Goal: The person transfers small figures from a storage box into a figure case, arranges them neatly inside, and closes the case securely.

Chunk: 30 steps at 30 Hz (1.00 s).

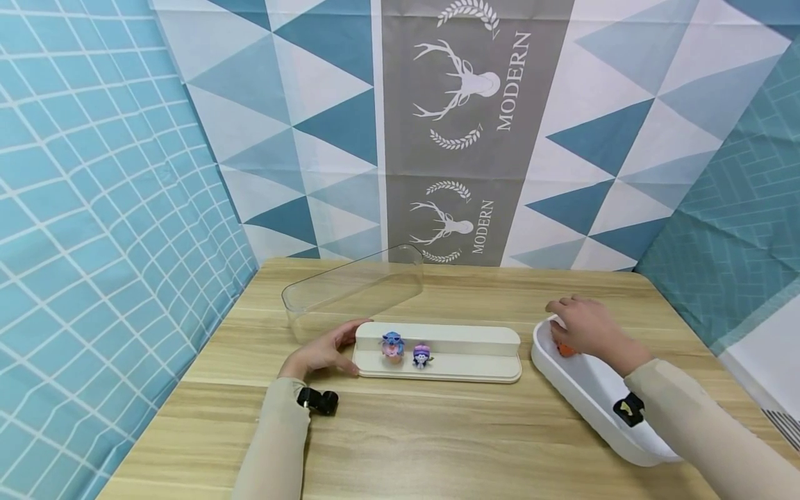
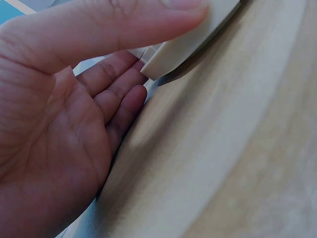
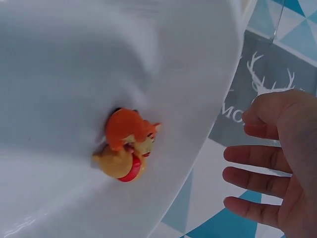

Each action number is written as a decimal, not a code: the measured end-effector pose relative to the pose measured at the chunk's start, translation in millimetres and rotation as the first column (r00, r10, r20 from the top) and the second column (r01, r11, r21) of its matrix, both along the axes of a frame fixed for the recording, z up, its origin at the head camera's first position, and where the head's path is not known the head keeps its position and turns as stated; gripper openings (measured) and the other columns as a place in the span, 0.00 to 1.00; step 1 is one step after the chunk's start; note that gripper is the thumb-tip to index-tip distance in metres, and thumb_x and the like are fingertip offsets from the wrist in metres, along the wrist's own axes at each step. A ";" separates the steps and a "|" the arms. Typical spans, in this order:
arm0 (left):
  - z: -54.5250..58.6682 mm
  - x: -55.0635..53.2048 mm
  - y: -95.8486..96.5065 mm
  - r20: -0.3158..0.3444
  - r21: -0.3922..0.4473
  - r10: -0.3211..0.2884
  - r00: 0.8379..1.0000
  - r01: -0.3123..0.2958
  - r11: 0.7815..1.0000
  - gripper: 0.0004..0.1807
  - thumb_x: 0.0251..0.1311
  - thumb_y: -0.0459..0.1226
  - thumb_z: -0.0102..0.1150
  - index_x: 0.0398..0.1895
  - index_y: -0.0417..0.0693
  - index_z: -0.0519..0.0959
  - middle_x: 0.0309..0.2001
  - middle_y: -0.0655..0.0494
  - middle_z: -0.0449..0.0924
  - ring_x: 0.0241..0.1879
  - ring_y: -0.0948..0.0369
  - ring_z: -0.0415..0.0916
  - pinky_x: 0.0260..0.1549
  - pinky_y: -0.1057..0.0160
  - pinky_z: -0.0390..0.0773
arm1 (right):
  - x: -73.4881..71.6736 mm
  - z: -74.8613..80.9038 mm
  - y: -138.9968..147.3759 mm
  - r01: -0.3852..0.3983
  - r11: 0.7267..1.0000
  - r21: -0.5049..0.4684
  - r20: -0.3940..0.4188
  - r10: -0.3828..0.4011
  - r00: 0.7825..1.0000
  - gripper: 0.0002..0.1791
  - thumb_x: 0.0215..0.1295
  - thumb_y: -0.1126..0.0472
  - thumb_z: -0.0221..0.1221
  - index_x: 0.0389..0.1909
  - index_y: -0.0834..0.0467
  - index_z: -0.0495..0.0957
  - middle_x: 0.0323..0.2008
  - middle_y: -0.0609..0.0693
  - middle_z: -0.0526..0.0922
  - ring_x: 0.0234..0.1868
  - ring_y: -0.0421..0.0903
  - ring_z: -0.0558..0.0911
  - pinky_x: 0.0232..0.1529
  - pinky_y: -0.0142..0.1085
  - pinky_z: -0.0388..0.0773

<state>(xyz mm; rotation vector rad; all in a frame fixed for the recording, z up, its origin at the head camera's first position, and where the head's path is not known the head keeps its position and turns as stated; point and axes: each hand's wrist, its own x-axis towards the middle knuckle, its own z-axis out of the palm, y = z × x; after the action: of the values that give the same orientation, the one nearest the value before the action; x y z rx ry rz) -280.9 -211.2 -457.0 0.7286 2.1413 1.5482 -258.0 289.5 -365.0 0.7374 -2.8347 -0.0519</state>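
Observation:
A cream two-step display base (image 1: 475, 366) lies on the table with two small figurines on its lower step. One is a blue figurine with sunglasses (image 1: 392, 345); to its right stands a purple-and-white figurine (image 1: 421, 356). My left hand (image 1: 325, 351) holds the base's left end between thumb and fingers. At right, my right hand (image 1: 584, 325) is over the far end of a white oblong tub (image 1: 570, 383), fingers loosely bent and nothing in them. Inside the tub, an orange figurine (image 3: 126, 130) rests against a yellow one with a red band (image 3: 116, 162).
A clear plastic cover (image 1: 356, 285) stands at the back left, behind the base. The wooden table (image 1: 400, 437) meets a patterned cloth backdrop (image 1: 337, 125) at its far edge. Blue checked cloth (image 1: 94, 229) hangs along the left side.

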 end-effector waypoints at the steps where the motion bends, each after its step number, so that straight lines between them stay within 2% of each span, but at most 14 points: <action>1: 0.3 -0.1 0.2 0.001 -0.002 0.003 1.000 -0.003 1.000 0.58 0.43 0.22 0.74 0.78 0.42 0.52 0.73 0.40 0.59 0.73 0.42 0.53 0.71 0.43 0.48 | -0.2 -0.7 1.6 0.001 1.000 0.001 0.001 -0.001 1.000 0.14 0.58 0.64 0.66 0.44 0.65 0.81 0.37 0.59 0.84 0.37 0.59 0.81 0.37 0.53 0.80; 10: 0.2 -0.2 0.4 0.011 -0.013 0.015 1.000 -0.015 1.000 0.58 0.44 0.23 0.75 0.78 0.43 0.52 0.73 0.40 0.60 0.73 0.43 0.53 0.71 0.43 0.48 | 0.1 -7.1 13.4 0.025 0.999 0.020 0.033 -0.026 0.999 0.15 0.56 0.63 0.70 0.42 0.65 0.81 0.34 0.58 0.83 0.34 0.57 0.80 0.33 0.52 0.80; 15: 0.4 -0.1 0.5 0.012 -0.012 0.012 1.000 -0.011 1.000 0.58 0.44 0.23 0.75 0.78 0.43 0.52 0.73 0.40 0.59 0.73 0.42 0.53 0.71 0.43 0.48 | -1.8 -16.1 22.7 0.065 0.998 0.024 0.084 -0.067 0.994 0.15 0.56 0.65 0.69 0.43 0.65 0.80 0.32 0.57 0.83 0.30 0.54 0.79 0.28 0.48 0.80; 21: 0.5 -0.3 0.2 0.006 -0.011 0.010 1.000 -0.010 1.000 0.58 0.44 0.23 0.75 0.78 0.42 0.52 0.73 0.40 0.59 0.73 0.42 0.52 0.71 0.43 0.49 | -2.7 -27.9 28.9 0.097 0.995 -0.001 0.125 -0.096 0.988 0.16 0.57 0.66 0.68 0.45 0.67 0.81 0.37 0.60 0.84 0.30 0.53 0.80 0.34 0.50 0.82; 30: 0.0 0.3 0.0 0.008 0.002 0.005 1.000 -0.005 1.000 0.57 0.44 0.23 0.75 0.78 0.43 0.52 0.73 0.40 0.59 0.72 0.43 0.53 0.71 0.43 0.49 | -5.6 -40.1 36.0 0.159 0.987 -0.036 0.159 -0.152 0.976 0.15 0.58 0.65 0.67 0.44 0.68 0.79 0.40 0.64 0.82 0.32 0.53 0.79 0.37 0.55 0.81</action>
<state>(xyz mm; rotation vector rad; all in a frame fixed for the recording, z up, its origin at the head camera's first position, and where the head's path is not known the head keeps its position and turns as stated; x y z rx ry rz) -280.6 -211.2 -457.0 0.7171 2.1376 1.5530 -263.6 325.5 -405.1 0.5295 -3.0255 0.0522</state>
